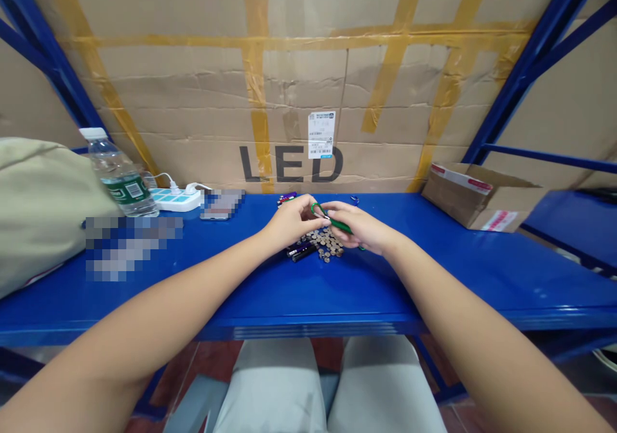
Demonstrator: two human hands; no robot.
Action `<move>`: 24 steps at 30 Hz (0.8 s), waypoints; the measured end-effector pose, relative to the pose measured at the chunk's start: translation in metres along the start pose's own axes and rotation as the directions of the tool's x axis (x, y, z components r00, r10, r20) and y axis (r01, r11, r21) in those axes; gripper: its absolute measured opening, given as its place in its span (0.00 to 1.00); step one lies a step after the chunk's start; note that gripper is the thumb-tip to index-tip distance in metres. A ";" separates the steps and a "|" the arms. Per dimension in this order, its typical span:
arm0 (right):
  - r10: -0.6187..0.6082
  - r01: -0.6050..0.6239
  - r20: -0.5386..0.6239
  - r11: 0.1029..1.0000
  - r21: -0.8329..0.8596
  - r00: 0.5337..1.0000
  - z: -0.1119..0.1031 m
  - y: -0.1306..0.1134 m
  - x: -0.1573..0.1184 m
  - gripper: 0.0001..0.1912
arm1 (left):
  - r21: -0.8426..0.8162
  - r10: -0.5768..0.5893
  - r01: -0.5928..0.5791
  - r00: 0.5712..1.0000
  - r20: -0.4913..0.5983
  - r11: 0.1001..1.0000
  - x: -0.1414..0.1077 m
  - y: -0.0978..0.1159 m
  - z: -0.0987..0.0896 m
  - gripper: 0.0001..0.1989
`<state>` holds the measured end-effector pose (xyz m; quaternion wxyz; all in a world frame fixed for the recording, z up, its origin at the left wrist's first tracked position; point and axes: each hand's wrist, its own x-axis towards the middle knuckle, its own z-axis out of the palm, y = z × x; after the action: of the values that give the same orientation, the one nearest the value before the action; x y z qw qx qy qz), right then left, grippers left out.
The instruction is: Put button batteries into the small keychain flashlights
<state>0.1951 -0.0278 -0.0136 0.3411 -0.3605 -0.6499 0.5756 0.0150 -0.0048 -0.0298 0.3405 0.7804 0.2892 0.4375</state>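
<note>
My left hand (293, 218) pinches a green clip loop (314, 207), which looks like a carabiner, between thumb and fingers. My right hand (364, 227) is closed around a slim green tube (340, 226) that appears joined to the clip, though fingers hide the joint. Below both hands lies a pile of small round silver discs (330, 245), like button cells. Dark slim tubes (303, 252) rest at the pile's near left. Purple and red tubes (288, 198) lie behind my left hand, partly covered by it. A small blue clip (355, 200) sits behind my right hand.
On the blue table (308, 298), a water bottle (123, 176), a white power strip (176, 199) and a beige bag (48, 208) stand left. An open cardboard box (482, 195) is at right. A large cardboard sheet (193, 112) closes off the back.
</note>
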 end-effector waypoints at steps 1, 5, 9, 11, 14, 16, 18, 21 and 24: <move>0.017 -0.017 0.010 1.000 0.012 1.000 0.000 -0.001 -0.001 0.17 | -0.028 0.007 -0.007 1.000 0.005 1.000 0.000 0.001 -0.001 0.15; 0.027 -0.034 0.080 0.996 0.077 0.996 -0.003 -0.002 -0.003 0.14 | 0.038 0.115 -0.118 0.991 0.072 0.992 0.000 0.005 -0.005 0.16; 0.007 -0.014 0.087 0.996 0.086 0.996 -0.006 -0.001 -0.001 0.11 | 0.320 0.220 -0.252 0.966 0.133 0.913 0.001 0.011 -0.010 0.13; 0.014 -0.015 0.020 0.998 0.068 1.000 -0.006 0.000 0.000 0.12 | 0.401 0.216 -0.247 0.969 0.121 0.882 0.001 0.011 -0.011 0.16; 0.031 -0.026 -0.129 0.999 0.043 0.991 -0.005 0.002 0.004 0.11 | 0.395 0.129 -0.166 0.985 0.118 0.904 0.001 0.007 -0.010 0.20; 0.048 -0.043 -0.182 0.999 0.029 0.982 -0.005 0.003 0.005 0.11 | 0.341 0.084 -0.127 0.987 0.136 0.931 0.001 0.005 -0.009 0.21; 0.063 -0.059 -0.187 0.998 0.025 0.980 -0.005 0.004 0.006 0.11 | 0.309 0.078 -0.126 0.984 0.162 0.943 0.001 0.005 -0.010 0.24; 0.064 -0.059 -0.153 0.998 0.035 0.986 -0.005 0.004 0.004 0.11 | 0.353 0.117 -0.176 0.976 0.182 0.919 0.001 0.007 -0.012 0.21; 0.049 -0.045 -0.104 0.998 0.040 0.993 -0.004 0.004 0.002 0.12 | 0.413 0.205 -0.252 0.966 0.156 0.875 0.002 0.007 -0.015 0.14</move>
<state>0.1979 -0.0233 -0.0169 0.3677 -0.3991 -0.6115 0.5759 0.0038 -0.0030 -0.0174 0.1212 0.8872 0.2652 0.3576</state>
